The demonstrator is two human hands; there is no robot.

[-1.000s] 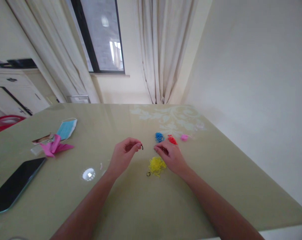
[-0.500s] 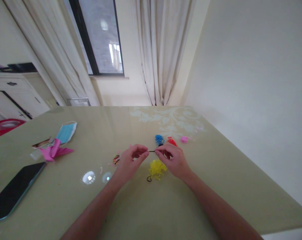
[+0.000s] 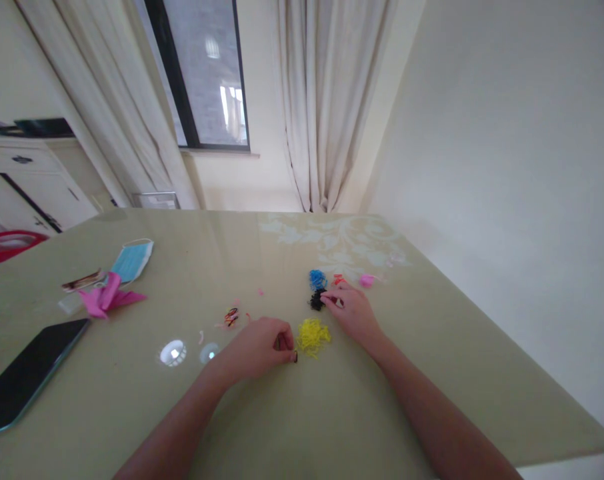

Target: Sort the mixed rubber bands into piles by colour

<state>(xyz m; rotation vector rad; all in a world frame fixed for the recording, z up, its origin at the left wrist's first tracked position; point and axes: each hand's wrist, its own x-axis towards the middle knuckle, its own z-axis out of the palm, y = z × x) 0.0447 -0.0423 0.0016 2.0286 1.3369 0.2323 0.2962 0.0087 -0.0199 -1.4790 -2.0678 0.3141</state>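
My left hand (image 3: pixel 263 348) is low over the table, thumb and fingers closed on a small black rubber band (image 3: pixel 295 357). Just beyond those fingertips is a loose pile of yellow rubber bands (image 3: pixel 313 337). My right hand (image 3: pixel 353 311) has its fingertips pinched together at the edge of a pile of black rubber bands (image 3: pixel 317 299); what they hold, if anything, is too small to make out. Behind the black pile sits a blue pile of rubber bands (image 3: pixel 317 279). Red rubber bands (image 3: pixel 339 279) are partly hidden behind my right hand.
A small pink clump (image 3: pixel 367 281) lies at the right, and mixed bands (image 3: pixel 231 317) at the left. Farther left are a pink folded-paper shape (image 3: pixel 109 297), a blue face mask (image 3: pixel 133 261) and a dark phone-like slab (image 3: pixel 29 373). A wall runs along the right.
The hands have parted from the short black band stretched between them. My left hand came down nearer to a black band on the table; my right hand shifted slightly to the black pile.
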